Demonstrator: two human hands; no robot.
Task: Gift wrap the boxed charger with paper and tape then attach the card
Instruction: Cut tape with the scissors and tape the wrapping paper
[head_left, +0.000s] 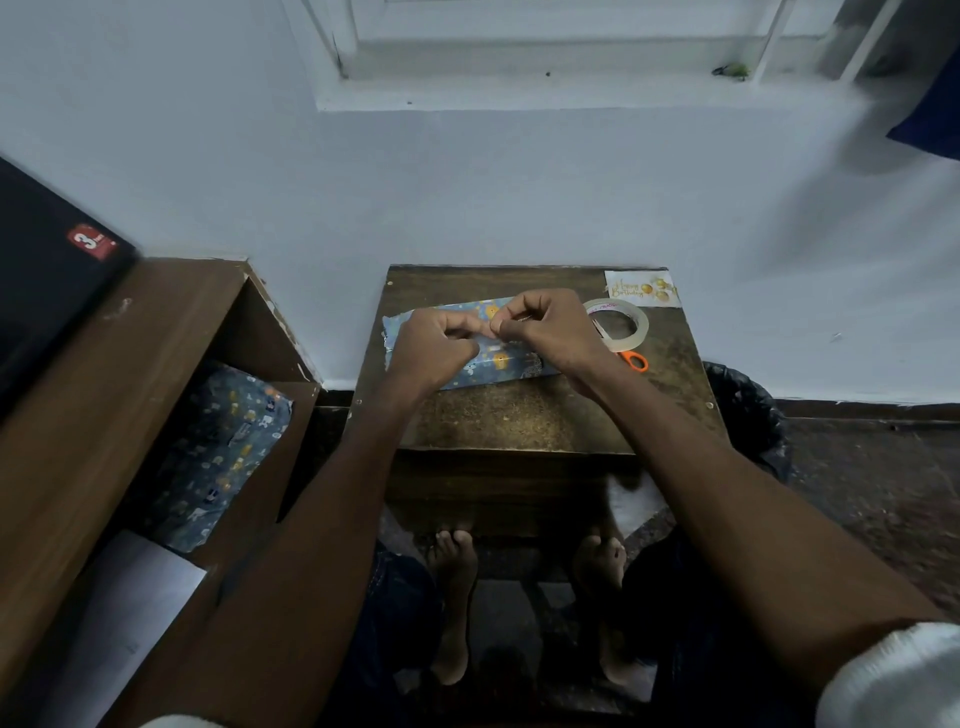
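Both your hands meet above the wrapped charger box, which lies on the bench left of the tape roll. Lay the tape flat across the paper seam and press outward from its middle. Left hand and right hand have curled fingers pinching something small between them, likely tape; you cannot see it plainly. Beyond the roll waits the birthday card; orange-handled scissors lie nearer you.
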